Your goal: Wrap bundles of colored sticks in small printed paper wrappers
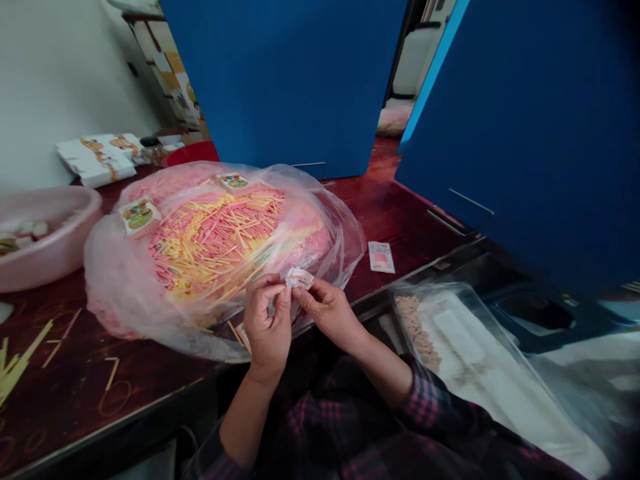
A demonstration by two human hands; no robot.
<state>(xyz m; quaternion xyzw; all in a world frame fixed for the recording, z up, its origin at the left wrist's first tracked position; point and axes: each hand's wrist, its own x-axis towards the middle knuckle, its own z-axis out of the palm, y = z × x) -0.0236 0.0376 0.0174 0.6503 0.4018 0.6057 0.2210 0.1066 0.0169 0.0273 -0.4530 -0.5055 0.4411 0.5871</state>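
My left hand (267,320) and my right hand (327,308) meet at the table's near edge, both pinching a small clear printed packet (299,277) between fingertips. Just behind them lies a big clear plastic bag (125,280) heaped with pink and yellow sticks (220,237). Two printed packets (140,215) rest on top of the heap. Another small pink packet (381,257) lies flat on the dark red table (400,227) to the right.
A pink basin (47,233) with small items stands at the left. Loose yellow sticks (15,363) lie on the table's left front. Printed boxes (97,157) sit at the back left. Blue panels (525,133) rise behind and to the right. A clear bag with a white tray (475,353) sits at lower right.
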